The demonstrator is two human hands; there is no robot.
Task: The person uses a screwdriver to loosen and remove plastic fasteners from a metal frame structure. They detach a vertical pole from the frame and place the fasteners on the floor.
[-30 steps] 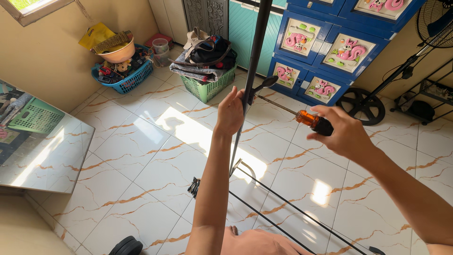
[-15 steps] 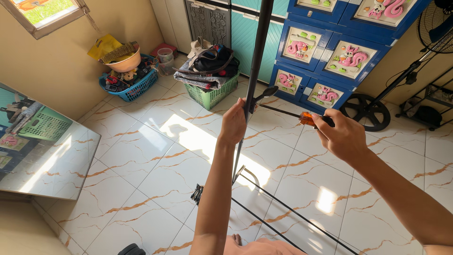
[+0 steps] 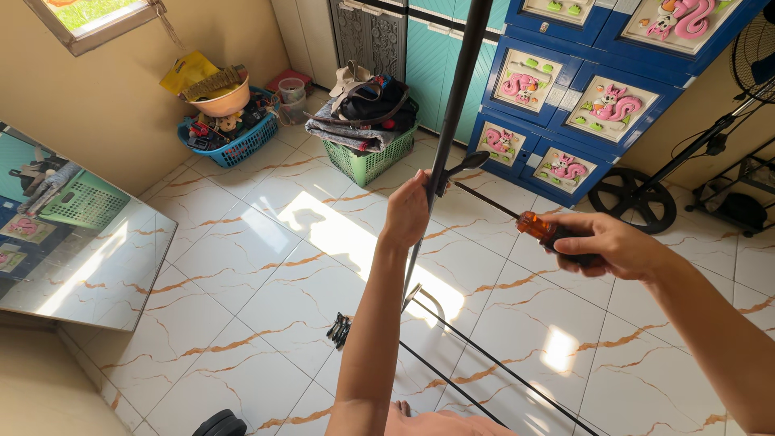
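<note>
The left hand (image 3: 408, 211) is gripping an upright black pole (image 3: 452, 113) just below a small black knob (image 3: 467, 162). The right hand (image 3: 601, 245) is closing around the orange-and-black handle of a screwdriver (image 3: 529, 224), its tip pointing at the pole near the knob. Judging from this, the fastening work on the pole looks to be under way rather than finished; thin black rods (image 3: 484, 363) are lying loose on the tiled floor (image 3: 242, 266). Against the wall, a green basket (image 3: 363, 161) is holding folded clothes and a bag, and a blue basket (image 3: 234, 141) is holding assorted clutter under a bowl.
</note>
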